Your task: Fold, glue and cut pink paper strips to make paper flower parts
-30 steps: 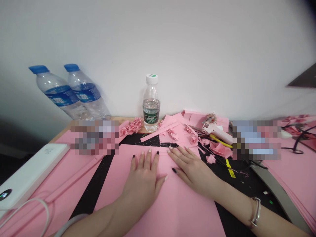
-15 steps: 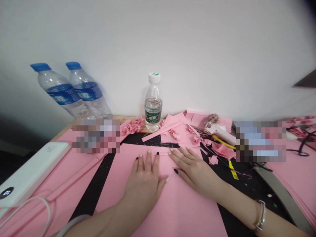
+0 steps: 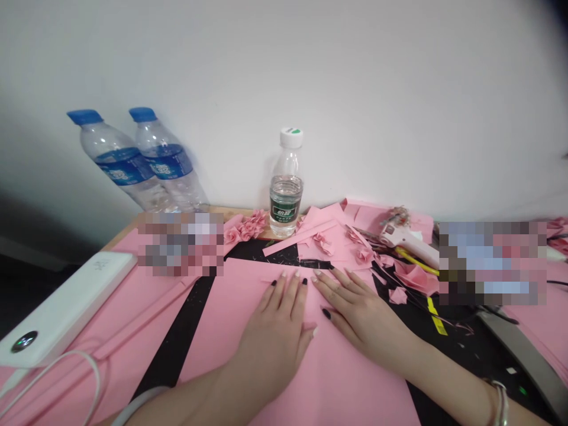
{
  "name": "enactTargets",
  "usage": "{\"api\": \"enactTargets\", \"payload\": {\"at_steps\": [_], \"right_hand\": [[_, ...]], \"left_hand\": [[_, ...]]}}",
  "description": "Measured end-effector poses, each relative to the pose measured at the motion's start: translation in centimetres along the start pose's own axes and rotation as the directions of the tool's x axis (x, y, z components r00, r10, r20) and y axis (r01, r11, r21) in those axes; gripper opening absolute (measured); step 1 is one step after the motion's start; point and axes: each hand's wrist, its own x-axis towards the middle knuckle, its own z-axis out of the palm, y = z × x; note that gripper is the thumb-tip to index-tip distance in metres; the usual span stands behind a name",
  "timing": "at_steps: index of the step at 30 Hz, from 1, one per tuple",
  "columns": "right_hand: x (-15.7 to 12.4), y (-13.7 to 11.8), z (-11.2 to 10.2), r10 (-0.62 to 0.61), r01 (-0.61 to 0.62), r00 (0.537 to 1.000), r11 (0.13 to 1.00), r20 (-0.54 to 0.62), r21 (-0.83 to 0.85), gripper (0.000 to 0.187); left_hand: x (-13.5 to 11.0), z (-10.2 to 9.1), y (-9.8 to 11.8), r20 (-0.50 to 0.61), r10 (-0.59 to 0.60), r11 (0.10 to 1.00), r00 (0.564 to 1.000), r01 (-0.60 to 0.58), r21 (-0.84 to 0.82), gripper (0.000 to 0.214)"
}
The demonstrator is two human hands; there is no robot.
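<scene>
Containers: one small clear plastic bottle with a white cap and dark green label (image 3: 286, 198), upright at the far centre, part-filled with clear liquid; two larger clear plastic bottles with blue caps and blue labels (image 3: 119, 165), side by side at far left, their liquid level not discernible.

Materials: one large rectangular sheet of smooth pink paper (image 3: 337, 384), flat at near centre over a black surface (image 3: 173, 337) flecked with scraps. Ruffled pink paper roses (image 3: 246, 229) lay clustered left of the small bottle; crumpled and cut pink paper pieces (image 3: 326, 225) lay heaped to its right. Among these rested one pale pink glue gun (image 3: 410, 242), with a flat yellow plastic tag (image 3: 437, 318) nearer. At left, one glossy white oblong power bank (image 3: 71, 305) lay on pink paper, a looped white cable (image 3: 96, 378) beside it.

Hands: left hand (image 3: 281, 322), palm down on the sheet, fingers extended, thumb apart; right hand (image 3: 361, 307), likewise flat on the sheet, fingers straight and angled leftward. Both were spread open, grasping nothing, their fingertips near the sheet's far edge.
</scene>
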Motion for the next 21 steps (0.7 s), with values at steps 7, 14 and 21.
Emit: {"api": "enactTargets", "payload": {"at_steps": [7,14,21], "right_hand": [[-0.08,0.12,0.23,0.009,-0.008,0.999,1.000,-0.039,0.023,0.049],[0.02,0.27,0.22,0.009,-0.009,1.000,1.000,-0.013,0.008,0.050],[-0.15,0.45,0.32,0.002,-0.001,1.000,0.999,0.021,-0.035,0.052]], "left_hand": [[0.30,0.05,-0.38,0.029,0.012,0.994,0.999,-0.009,-0.106,0.058],[0.13,0.16,-0.01,0.054,-0.053,0.997,0.997,0.055,-0.046,0.067],[0.15,0.29,0.03,0.060,-0.089,0.996,0.994,0.089,0.006,0.070]]}}
